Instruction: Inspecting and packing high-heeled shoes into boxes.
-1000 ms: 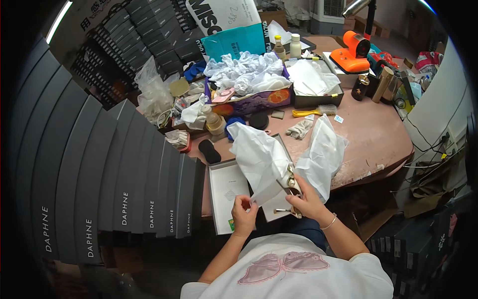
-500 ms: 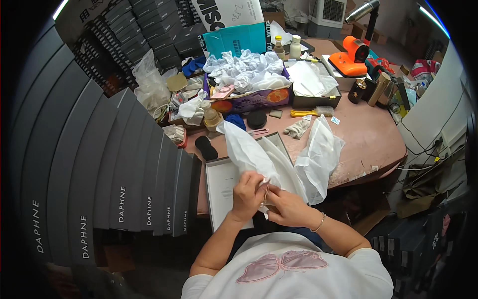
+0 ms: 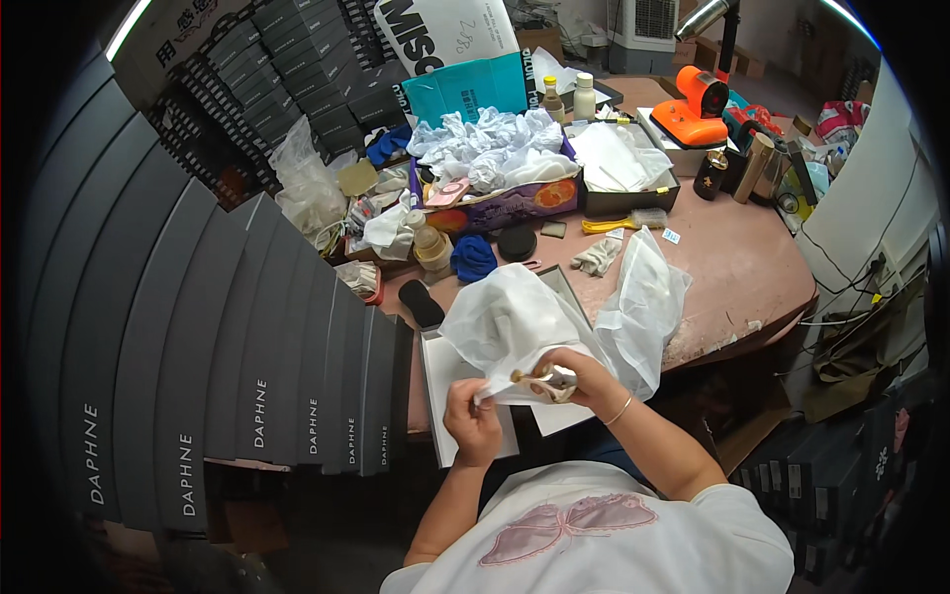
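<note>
A thin white pouch (image 3: 505,317) hangs spread over an open grey shoe box (image 3: 450,396). My left hand (image 3: 473,424) is closed, pinching the near left edge of the pouch. At the pouch's mouth, my right hand (image 3: 586,381) grips what looks like a pale strappy shoe (image 3: 557,384) with golden parts; the rest of it is hidden. A second white pouch (image 3: 643,312) lies crumpled just right of the box. A black oval pad (image 3: 421,303) rests by the box's far left corner.
Tall stacks of dark grey shoe boxes (image 3: 208,327) wall off the left side. Behind the work stand a purple carton (image 3: 505,205) of crumpled paper, a black tray (image 3: 628,202), bottles (image 3: 585,97), a blue cloth (image 3: 473,257), a yellow brush (image 3: 618,224) and an orange device (image 3: 690,109).
My hands have moved apart, the left one down and left, the right one slightly up and right. The pouch has swung wider over the box, and the golden parts show more plainly.
</note>
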Action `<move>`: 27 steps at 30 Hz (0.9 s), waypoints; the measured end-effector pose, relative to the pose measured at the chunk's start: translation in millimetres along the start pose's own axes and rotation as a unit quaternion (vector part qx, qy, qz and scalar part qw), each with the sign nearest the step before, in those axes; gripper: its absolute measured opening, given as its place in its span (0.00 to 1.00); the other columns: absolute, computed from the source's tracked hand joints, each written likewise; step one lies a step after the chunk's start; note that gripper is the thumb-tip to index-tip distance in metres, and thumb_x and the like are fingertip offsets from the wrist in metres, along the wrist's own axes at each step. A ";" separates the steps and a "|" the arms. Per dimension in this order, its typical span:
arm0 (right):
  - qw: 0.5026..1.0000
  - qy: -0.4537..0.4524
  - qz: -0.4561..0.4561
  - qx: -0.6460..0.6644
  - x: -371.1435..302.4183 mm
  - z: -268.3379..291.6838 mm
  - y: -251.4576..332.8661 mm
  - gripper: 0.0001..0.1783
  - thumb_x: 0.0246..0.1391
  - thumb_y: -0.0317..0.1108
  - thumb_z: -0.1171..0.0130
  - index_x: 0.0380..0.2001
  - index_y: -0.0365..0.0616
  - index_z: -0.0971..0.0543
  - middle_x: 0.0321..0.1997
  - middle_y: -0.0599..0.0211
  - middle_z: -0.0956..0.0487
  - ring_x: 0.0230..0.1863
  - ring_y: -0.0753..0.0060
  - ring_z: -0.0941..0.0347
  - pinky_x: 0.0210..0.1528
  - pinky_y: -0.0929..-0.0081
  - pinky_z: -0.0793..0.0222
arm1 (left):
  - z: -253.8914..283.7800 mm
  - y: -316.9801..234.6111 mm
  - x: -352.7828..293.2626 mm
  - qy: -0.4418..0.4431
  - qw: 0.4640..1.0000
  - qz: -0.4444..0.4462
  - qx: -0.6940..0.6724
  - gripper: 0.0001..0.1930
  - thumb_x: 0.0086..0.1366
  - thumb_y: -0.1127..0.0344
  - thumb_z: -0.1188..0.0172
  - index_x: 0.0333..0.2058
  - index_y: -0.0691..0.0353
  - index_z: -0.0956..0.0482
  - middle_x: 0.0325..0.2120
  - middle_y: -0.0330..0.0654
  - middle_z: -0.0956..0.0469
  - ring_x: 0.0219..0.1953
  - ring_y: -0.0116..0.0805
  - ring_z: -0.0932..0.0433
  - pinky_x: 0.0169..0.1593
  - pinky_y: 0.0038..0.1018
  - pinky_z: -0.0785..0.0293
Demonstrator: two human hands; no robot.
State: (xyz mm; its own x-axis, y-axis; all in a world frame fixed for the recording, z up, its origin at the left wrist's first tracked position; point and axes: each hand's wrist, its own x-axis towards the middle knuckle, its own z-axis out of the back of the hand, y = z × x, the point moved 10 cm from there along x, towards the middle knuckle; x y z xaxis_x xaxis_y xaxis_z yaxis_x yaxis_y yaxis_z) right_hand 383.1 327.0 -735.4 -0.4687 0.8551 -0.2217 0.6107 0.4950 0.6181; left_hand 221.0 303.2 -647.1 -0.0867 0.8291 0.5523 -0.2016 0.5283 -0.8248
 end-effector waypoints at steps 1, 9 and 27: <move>0.995 0.081 0.028 0.058 -4.3 -22.4 15.0 0.16 0.61 0.39 0.49 0.41 0.36 0.23 0.41 0.61 0.22 0.38 0.72 0.23 0.38 0.74 0.25 | 6.8 -1.2 5.3 -0.009 0.997 0.066 -0.042 0.06 0.67 0.67 0.45 0.35 0.64 0.27 0.28 0.40 0.28 0.29 0.32 0.28 0.33 0.26 0.31; 0.982 -0.095 0.144 0.071 0.8 -27.9 7.6 0.23 0.62 0.41 0.48 0.58 0.43 0.33 0.51 0.68 0.25 0.48 0.72 0.25 0.50 0.73 0.28 | -19.4 -70.5 2.6 0.107 0.971 -0.206 0.060 0.07 0.61 0.69 0.40 0.36 0.62 0.27 0.26 0.44 0.25 0.26 0.47 0.25 0.31 0.33 0.28; 0.975 -0.016 0.187 -0.120 41.1 -44.6 21.4 0.30 0.61 0.46 0.50 0.62 0.45 0.39 0.60 0.59 0.33 0.58 0.60 0.33 0.58 0.60 0.36 | -87.8 -89.1 -80.9 0.293 0.934 -0.189 -0.081 0.16 0.46 0.79 0.37 0.37 0.65 0.21 0.31 0.45 0.24 0.30 0.44 0.22 0.32 0.33 0.24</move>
State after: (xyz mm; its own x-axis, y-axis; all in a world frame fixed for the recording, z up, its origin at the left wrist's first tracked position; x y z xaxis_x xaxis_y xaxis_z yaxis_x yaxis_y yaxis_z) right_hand 348.4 365.8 -697.7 -0.2193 0.9751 0.0314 0.5658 0.1009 0.8183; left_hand 331.6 205.1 -628.9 0.5183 0.5100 0.6865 0.0453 0.7852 -0.6176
